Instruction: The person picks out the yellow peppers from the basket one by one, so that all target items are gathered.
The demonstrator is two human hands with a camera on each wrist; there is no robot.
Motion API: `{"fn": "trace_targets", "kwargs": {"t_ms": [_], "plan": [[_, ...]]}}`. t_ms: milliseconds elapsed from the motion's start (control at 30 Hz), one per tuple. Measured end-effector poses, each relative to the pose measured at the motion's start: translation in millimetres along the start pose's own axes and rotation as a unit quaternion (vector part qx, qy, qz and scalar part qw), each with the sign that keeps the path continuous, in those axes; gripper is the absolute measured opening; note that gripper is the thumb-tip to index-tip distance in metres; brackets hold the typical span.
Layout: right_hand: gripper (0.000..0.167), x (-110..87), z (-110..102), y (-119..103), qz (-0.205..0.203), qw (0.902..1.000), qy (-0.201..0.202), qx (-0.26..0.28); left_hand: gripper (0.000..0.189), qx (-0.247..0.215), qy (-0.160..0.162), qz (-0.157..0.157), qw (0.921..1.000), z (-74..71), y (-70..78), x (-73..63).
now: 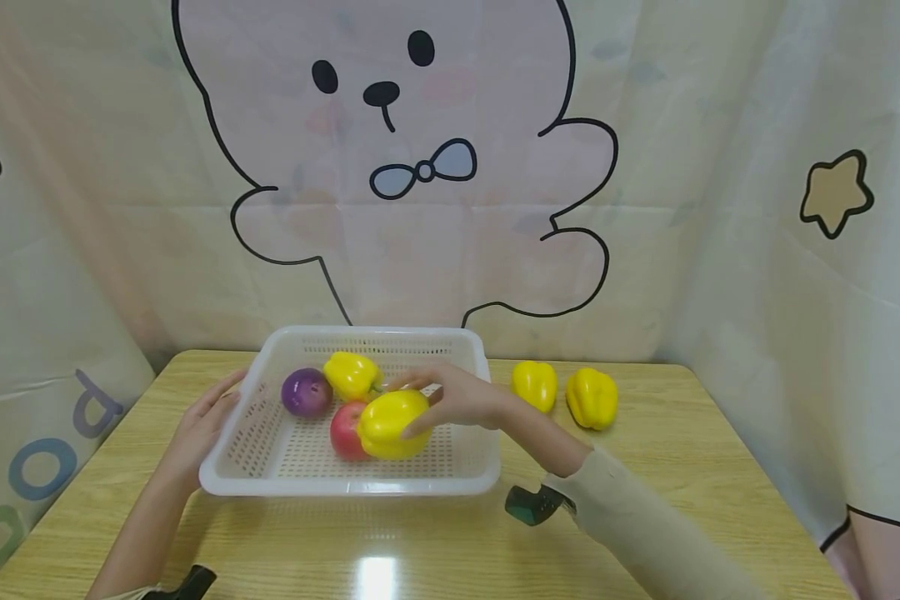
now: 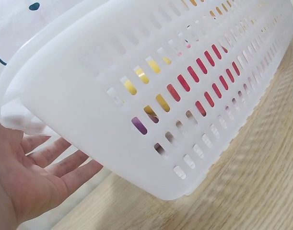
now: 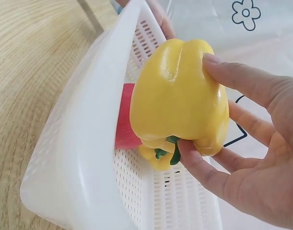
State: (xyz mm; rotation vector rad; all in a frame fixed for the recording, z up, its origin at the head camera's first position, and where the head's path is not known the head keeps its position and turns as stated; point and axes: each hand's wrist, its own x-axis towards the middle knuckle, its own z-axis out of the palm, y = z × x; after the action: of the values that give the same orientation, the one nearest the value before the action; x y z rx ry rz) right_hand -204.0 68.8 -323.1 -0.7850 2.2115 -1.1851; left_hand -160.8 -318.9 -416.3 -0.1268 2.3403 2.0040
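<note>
My right hand holds a yellow bell pepper between thumb and fingers over the white plastic basket. In the right wrist view its green stem points down, close to the fingertips. My left hand rests against the basket's left side, its fingers extended along the wall in the left wrist view. Inside the basket lie a shiny purple round thing, another yellow bell pepper and a red apple-like fruit. The held pepper partly covers the red one in the head view.
Two more yellow bell peppers, one nearer the basket and one farther right, stand on the wooden table. A printed cloth hangs behind the table and along both sides.
</note>
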Motion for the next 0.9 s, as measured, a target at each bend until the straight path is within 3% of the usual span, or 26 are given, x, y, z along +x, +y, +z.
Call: {"fn": "trace_targets", "kwargs": {"t_ms": [300,900], "plan": [[0.058,-6.6,-0.4,2.5,-0.025,0.9996,0.010,0.001,0.063,0.011,0.000,0.001,0.9999,0.2,1.8,-1.7],[0.059,-31.4,-15.8,-2.1,-0.025,0.9981,0.050,0.025,0.061,0.002,0.002,0.008,1.0000,0.3,2.1,-1.6]]}}
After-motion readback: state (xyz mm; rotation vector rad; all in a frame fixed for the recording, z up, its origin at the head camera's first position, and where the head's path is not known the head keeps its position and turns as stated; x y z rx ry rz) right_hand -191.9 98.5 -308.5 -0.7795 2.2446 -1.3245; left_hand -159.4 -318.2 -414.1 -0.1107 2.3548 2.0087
